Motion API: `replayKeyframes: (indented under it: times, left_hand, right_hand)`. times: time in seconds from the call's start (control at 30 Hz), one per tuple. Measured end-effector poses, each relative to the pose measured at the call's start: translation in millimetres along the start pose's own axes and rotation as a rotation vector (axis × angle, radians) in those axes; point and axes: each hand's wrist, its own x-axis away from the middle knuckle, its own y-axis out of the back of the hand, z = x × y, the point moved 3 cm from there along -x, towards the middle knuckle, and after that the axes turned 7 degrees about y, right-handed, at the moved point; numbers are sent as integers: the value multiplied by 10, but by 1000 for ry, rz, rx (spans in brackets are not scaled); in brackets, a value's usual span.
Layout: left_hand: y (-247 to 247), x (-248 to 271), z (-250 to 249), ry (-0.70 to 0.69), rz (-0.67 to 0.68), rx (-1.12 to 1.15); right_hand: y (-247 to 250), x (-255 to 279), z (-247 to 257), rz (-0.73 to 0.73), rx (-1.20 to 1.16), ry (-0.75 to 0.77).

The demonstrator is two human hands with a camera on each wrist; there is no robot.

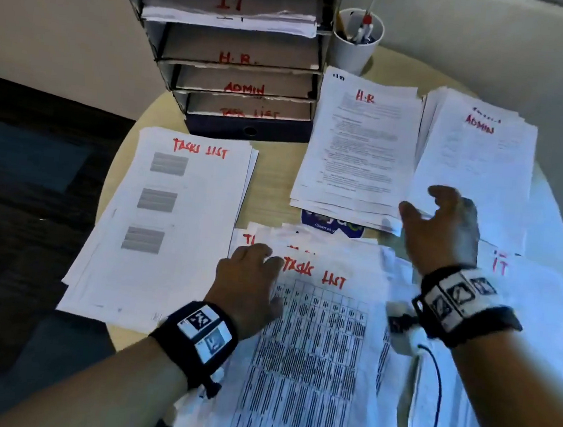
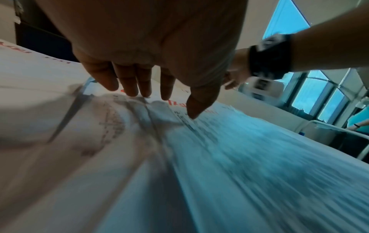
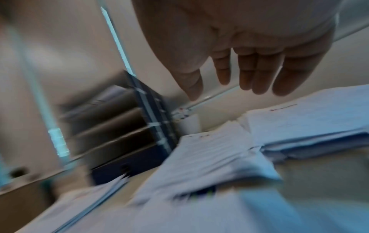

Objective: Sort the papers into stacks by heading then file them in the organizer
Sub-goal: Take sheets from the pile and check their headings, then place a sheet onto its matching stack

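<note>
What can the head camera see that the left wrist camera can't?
Only the head view shows the organizer's labels, the pen cup, and the H.R, ADMIN and sorted Tasks List stacks. Only the left wrist view shows the windows and the underside of the left hand's fingers, straight and lowered toward the paper. Both show the left hand, the right hand and the unsorted pile's top Tasks List sheet.

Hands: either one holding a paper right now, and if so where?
Nothing is held. The left hand rests with straight fingers on the top "Tasks List" sheet near its heading. The right hand hovers open above the H.R stack.
</note>
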Motion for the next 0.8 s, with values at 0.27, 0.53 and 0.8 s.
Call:
replayKeyframes:
  times: [0.27, 0.53, 0.8]
  left_hand:
    - [204, -561, -280, -132, 72, -257]
    - [246, -468, -174, -56, 81, -41]
    - [468, -187, 210, -8, 3, 494]
  right_hand:
    - [-364, 2243, -328, 780, 359, 486]
    - [-352, 2306, -346, 733, 318, 508]
    - [-158, 2060, -503, 342, -84, 115]
